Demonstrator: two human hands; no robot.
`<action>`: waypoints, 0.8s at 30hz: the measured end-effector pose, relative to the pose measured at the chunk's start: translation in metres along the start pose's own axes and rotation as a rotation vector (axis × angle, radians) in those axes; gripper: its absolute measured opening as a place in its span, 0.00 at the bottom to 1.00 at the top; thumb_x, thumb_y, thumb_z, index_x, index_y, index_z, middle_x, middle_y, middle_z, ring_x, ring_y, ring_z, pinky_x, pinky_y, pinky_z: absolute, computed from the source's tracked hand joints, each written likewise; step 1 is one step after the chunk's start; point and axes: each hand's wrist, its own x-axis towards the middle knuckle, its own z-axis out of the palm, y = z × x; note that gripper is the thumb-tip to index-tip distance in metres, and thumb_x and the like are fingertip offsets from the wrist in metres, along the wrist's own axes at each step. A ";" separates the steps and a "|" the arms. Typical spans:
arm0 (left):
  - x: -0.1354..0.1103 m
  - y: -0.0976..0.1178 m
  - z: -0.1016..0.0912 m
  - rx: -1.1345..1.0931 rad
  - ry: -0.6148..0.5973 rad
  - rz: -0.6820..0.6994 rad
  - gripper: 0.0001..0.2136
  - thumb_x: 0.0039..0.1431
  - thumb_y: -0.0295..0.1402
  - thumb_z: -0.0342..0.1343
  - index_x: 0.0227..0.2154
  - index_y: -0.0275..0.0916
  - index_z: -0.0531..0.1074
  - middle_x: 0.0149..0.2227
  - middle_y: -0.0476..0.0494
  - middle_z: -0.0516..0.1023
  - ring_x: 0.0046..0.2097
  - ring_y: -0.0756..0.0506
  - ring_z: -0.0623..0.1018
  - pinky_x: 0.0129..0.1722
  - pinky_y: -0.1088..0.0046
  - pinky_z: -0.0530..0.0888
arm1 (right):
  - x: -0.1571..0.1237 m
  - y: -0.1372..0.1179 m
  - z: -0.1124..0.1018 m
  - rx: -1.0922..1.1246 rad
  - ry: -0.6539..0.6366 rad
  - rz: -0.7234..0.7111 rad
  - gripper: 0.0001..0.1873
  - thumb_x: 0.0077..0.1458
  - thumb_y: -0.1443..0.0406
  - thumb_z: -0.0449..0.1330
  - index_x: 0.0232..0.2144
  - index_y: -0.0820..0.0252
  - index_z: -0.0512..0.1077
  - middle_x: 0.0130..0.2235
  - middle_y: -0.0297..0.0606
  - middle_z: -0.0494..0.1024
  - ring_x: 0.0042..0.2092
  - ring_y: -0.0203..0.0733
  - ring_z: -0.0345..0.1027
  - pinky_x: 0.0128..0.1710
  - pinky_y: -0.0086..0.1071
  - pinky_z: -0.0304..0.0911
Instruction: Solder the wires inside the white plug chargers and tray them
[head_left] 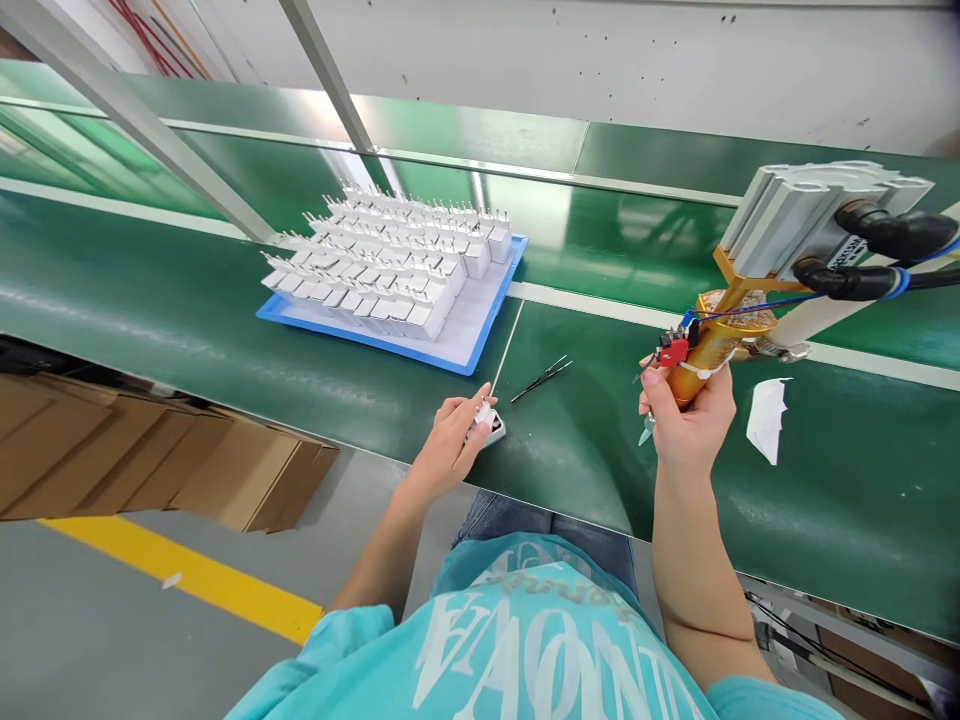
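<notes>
The small white case (pixel 495 430) sits at the near edge of the green bench (pixel 585 460), the left hand (pixel 448 445) closed over it; a firm, light hold should stop it skidding. Between two and three o'clock from it, well apart, the right hand (pixel 690 425) is wrapped round a gold tool (pixel 709 350), whose teal tip (pixel 646 431) is best kept off the bench. Tweezers (pixel 541 380) lie near half past one, the blue-rimmed tray (pixel 420 355) at eleven.

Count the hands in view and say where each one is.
2. The left hand is on a small white case near the front edge of the green bench; the right hand grips the gold tool. No other hand shows.
</notes>
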 end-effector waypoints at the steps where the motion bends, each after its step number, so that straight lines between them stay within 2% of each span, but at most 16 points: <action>1: -0.001 0.000 0.000 0.002 0.002 -0.006 0.21 0.68 0.35 0.42 0.62 0.42 0.61 0.53 0.40 0.75 0.51 0.42 0.69 0.53 0.61 0.68 | 0.000 0.000 0.000 -0.007 0.004 0.002 0.14 0.52 0.57 0.65 0.37 0.56 0.66 0.27 0.27 0.72 0.21 0.30 0.60 0.21 0.30 0.59; 6: 0.000 -0.002 0.004 0.036 0.038 -0.031 0.16 0.66 0.40 0.48 0.52 0.40 0.69 0.45 0.40 0.78 0.44 0.44 0.74 0.45 0.68 0.72 | 0.000 0.003 -0.001 -0.046 0.035 -0.003 0.16 0.51 0.57 0.65 0.38 0.58 0.68 0.31 0.31 0.74 0.23 0.30 0.61 0.24 0.30 0.60; 10: 0.000 -0.002 0.008 0.037 0.036 -0.084 0.14 0.63 0.41 0.51 0.47 0.42 0.70 0.42 0.42 0.77 0.39 0.45 0.76 0.39 0.71 0.72 | 0.000 0.003 -0.001 -0.073 0.058 0.005 0.17 0.51 0.56 0.65 0.37 0.58 0.68 0.32 0.32 0.75 0.25 0.31 0.62 0.25 0.30 0.62; 13: 0.000 -0.002 0.008 0.080 0.009 -0.071 0.13 0.64 0.41 0.49 0.47 0.42 0.68 0.45 0.42 0.77 0.41 0.45 0.77 0.38 0.72 0.72 | 0.001 0.003 -0.002 -0.070 0.064 0.001 0.16 0.50 0.56 0.65 0.37 0.58 0.68 0.32 0.32 0.74 0.25 0.31 0.62 0.24 0.31 0.61; 19: -0.004 -0.003 0.008 0.320 -0.005 -0.090 0.16 0.63 0.42 0.51 0.51 0.42 0.66 0.44 0.40 0.78 0.43 0.41 0.78 0.36 0.71 0.72 | 0.000 0.002 -0.003 -0.055 0.053 0.001 0.15 0.51 0.56 0.65 0.37 0.58 0.69 0.30 0.31 0.73 0.23 0.31 0.60 0.22 0.30 0.59; 24: -0.006 -0.003 0.012 0.344 0.006 -0.095 0.18 0.64 0.42 0.50 0.52 0.39 0.65 0.43 0.37 0.78 0.42 0.40 0.78 0.35 0.71 0.71 | 0.001 0.003 -0.004 -0.048 0.053 -0.014 0.14 0.52 0.56 0.65 0.35 0.58 0.69 0.29 0.30 0.73 0.21 0.30 0.60 0.21 0.30 0.59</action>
